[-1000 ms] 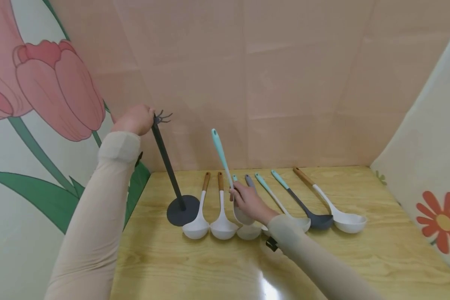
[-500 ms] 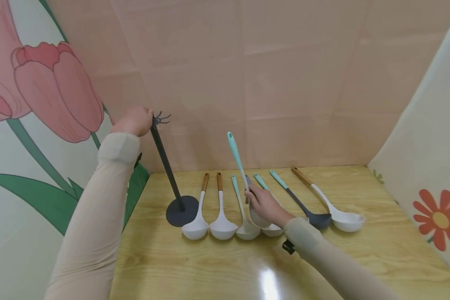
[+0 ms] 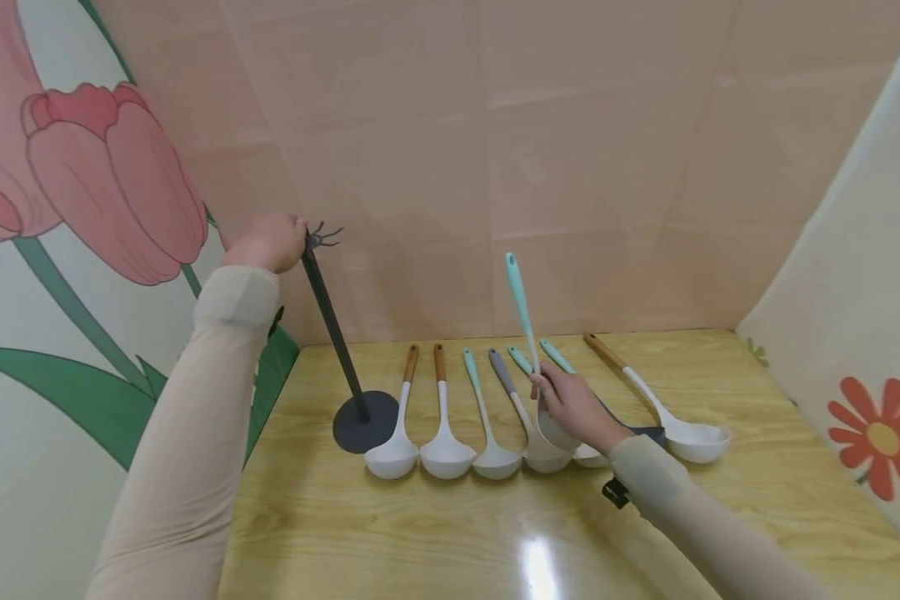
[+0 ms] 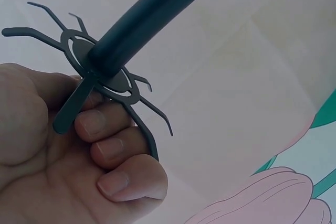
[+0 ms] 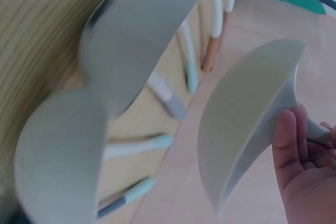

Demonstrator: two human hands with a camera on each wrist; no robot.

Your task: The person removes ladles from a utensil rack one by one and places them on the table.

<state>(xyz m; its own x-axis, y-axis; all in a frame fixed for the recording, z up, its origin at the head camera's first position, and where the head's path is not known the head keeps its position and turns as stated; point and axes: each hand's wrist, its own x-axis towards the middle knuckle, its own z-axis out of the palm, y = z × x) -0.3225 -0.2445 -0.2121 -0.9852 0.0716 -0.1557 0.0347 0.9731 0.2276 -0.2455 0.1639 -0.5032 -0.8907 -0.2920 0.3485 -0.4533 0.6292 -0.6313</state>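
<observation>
My left hand [image 3: 266,242] grips the hooked top of a black utensil stand [image 3: 332,329]; its fingers curl among the hooks [image 4: 149,140] in the left wrist view. The round base [image 3: 366,422] rests on the table. My right hand [image 3: 573,408] holds a white ladle with a turquoise handle [image 3: 517,292], pinched low on its shaft with the handle pointing up. The ladle's bowl [image 5: 247,124] hangs above the row, partly hidden by the hand in the head view. Under it lie a purple-grey-handled ladle [image 3: 502,371] and a partly covered turquoise-handled ladle [image 3: 520,359].
Left of these lie two brown-handled white ladles [image 3: 392,458] and a turquoise-handled white ladle [image 3: 497,462]. A dark ladle with a turquoise handle [image 3: 557,355] and a brown-handled white ladle [image 3: 696,442] lie to the right. A pink backdrop [image 3: 607,167] rises behind the wooden table [image 3: 390,542].
My right hand has carried the upright ladle rightward along the row, uncovering the turquoise-handled and purple-grey-handled ladles. The left hand keeps its grip on the stand, nearly still.
</observation>
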